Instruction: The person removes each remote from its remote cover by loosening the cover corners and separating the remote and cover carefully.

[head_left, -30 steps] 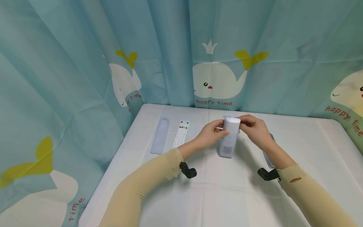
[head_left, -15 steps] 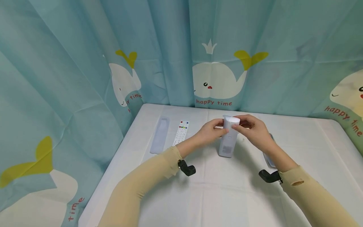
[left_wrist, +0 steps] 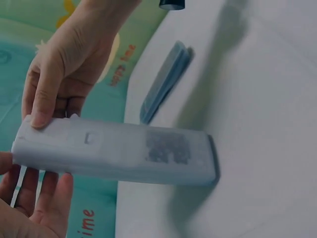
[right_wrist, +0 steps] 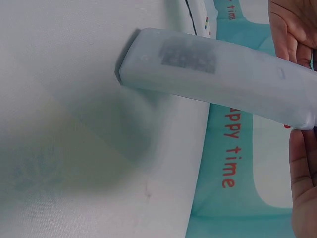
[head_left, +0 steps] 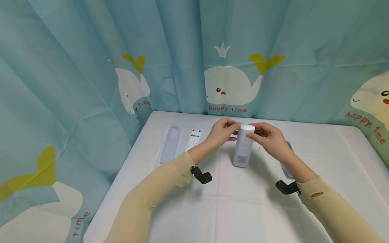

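Observation:
A white remote control in a translucent sleeve-like cover stands on end on the table, its lower end touching the cloth. A dark patch shows through near the bottom of its face. My right hand pinches it near the top, thumb on the near face and fingers behind. At the upper left corner, my left hand pinches the cover's edge with thumb and fingers. In the left wrist view, the left hand's fingers spread along the side of the cover. The right wrist view cuts off the cover's top end.
To the left lie an empty-looking translucent cover and a white remote control with coloured buttons, partly behind my left forearm. Another bluish, slim object lies near my right wrist. A whale-print curtain hangs behind the white table.
My right thumb has come onto the near face of the covered remote control. My left hand has risen, its thumb going from that face to the top left corner.

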A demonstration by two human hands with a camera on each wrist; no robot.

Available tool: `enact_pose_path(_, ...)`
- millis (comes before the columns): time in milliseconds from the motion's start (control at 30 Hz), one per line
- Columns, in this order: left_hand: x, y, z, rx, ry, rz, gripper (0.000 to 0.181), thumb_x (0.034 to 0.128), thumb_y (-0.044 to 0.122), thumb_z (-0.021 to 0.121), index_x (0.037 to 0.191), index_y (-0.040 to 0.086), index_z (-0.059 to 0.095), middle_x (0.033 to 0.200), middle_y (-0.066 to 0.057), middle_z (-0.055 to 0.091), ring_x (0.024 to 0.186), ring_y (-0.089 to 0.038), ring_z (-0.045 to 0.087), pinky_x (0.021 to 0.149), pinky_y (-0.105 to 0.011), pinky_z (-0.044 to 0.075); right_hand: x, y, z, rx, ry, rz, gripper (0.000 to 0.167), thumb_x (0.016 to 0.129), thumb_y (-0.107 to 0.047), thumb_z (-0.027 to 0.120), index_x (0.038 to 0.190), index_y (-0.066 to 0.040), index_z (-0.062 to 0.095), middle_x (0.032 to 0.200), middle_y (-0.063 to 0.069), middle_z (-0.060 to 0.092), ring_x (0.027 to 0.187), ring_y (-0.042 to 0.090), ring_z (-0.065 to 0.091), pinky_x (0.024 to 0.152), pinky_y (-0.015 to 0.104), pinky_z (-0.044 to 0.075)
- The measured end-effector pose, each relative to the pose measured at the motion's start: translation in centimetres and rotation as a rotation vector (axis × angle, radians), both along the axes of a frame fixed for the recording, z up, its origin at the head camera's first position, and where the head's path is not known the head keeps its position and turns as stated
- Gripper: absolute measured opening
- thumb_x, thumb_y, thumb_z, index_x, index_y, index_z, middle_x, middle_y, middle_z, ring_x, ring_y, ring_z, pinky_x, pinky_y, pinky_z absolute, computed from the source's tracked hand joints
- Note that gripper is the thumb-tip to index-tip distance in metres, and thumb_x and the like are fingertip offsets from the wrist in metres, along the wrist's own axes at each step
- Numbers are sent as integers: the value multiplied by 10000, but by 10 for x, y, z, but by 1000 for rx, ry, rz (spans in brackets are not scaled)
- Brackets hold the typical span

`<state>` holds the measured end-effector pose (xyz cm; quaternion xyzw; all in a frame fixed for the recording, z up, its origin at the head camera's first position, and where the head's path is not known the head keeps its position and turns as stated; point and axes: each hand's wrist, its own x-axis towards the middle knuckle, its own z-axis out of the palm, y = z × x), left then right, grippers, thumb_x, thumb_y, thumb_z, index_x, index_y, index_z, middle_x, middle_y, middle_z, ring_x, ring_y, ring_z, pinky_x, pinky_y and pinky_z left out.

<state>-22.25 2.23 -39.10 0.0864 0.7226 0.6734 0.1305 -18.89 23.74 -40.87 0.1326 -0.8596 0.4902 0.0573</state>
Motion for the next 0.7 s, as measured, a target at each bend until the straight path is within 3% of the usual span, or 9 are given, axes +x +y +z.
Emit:
enact_pose_path(300,-4,0,1,22,-47,-7,185,1036,262,642,1139,110,627,1050,-21,682,945,-163,702,791,-329,604,0,-1,2,-8,-32,0,435,976,-293,727,1337,-65,643,1152,113,671,949,142,651,748,196,526)
enact_pose_path(700,-10,0,-11,97,-181,44,214,1052,157,604,1181,-12,605,999,-123,668,890,-207,705,785,-324,605,0,-2,-1,-27,-65,0,482,979,-344,715,1383,-99,624,1180,117,686,966,133,661,726,234,520)
